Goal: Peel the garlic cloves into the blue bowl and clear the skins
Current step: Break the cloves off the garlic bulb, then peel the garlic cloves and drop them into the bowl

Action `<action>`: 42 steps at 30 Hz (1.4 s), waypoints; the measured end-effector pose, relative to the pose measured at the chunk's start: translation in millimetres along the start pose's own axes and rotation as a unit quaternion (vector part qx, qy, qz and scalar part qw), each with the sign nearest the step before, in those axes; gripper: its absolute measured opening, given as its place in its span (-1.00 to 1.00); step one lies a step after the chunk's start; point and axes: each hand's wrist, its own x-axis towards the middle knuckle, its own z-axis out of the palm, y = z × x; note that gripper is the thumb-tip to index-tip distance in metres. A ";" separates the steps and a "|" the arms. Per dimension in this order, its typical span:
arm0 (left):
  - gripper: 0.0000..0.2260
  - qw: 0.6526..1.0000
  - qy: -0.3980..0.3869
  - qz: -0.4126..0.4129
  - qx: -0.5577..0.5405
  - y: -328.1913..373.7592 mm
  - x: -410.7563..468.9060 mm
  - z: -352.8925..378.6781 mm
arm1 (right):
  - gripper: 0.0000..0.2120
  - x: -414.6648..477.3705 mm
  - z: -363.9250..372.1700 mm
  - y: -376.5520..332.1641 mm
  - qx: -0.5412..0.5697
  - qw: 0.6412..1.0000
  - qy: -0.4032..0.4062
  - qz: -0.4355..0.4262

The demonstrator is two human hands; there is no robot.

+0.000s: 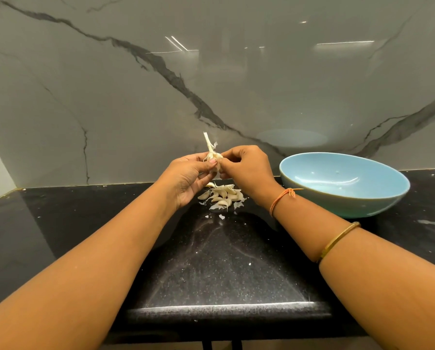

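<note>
Black counter (pixel 224 261) | left hand (pixel 186 180) and right hand (pixel 246 168) pinch pale, stalked garlic head (pixel 212 155); cloves (pixel 224 195) heaped beneath

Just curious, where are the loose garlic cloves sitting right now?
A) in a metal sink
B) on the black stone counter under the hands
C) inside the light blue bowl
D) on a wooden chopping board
B: the pile of pale loose garlic cloves lies on the black speckled stone counter, below the left hand and right hand gripping the stalked garlic bulb; the light blue round bowl holds no cloves.
</note>
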 end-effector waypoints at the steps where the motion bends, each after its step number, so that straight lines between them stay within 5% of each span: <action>1: -0.79 1.000 0.003 -0.002 0.008 1.3 -0.3 -0.5 | -0.85 0.0 -0.6 -0.3 0.010 1.000 0.001 0.009; 6: -0.80 0.984 0.089 0.020 0.150 9.5 4.6 -13.6 | -0.88 2.2 -1.3 3.2 -0.011 1.000 0.002 0.019; 9: -0.89 0.884 0.194 0.082 0.416 13.5 12.9 -30.4 | -0.87 2.5 -1.6 5.8 -0.051 0.998 -0.016 0.015; 13: -0.84 0.716 0.178 0.007 0.675 19.0 10.6 -42.1 | -0.86 1.9 -2.8 8.4 -0.090 0.995 -0.037 0.023; 17: -0.70 0.650 0.122 -0.079 0.746 17.4 7.9 -45.6 | -0.84 2.7 -5.4 11.7 -0.120 0.988 -0.078 0.050; 25: -0.48 0.685 0.164 -0.089 0.704 16.7 3.4 -42.3 | -0.86 2.3 -5.4 13.4 -0.123 0.984 -0.119 0.053; 29: -0.49 0.702 0.158 0.070 0.691 13.7 1.5 -32.7 | -0.87 3.4 -4.7 11.6 -0.086 0.990 -0.102 0.053; 32: -0.60 0.748 0.054 0.224 0.623 7.2 0.6 -21.6 | -0.89 3.4 -4.9 9.6 -0.047 0.994 -0.084 0.052; 35: -0.69 0.767 -0.010 0.252 0.590 -0.3 1.0 -13.9 | -0.90 2.8 -4.8 9.0 -0.032 0.996 -0.074 0.042; 42: -0.78 0.833 -0.011 0.253 0.493 -5.3 4.9 -13.1 | -0.92 4.3 -5.4 9.3 -0.011 0.998 -0.054 0.039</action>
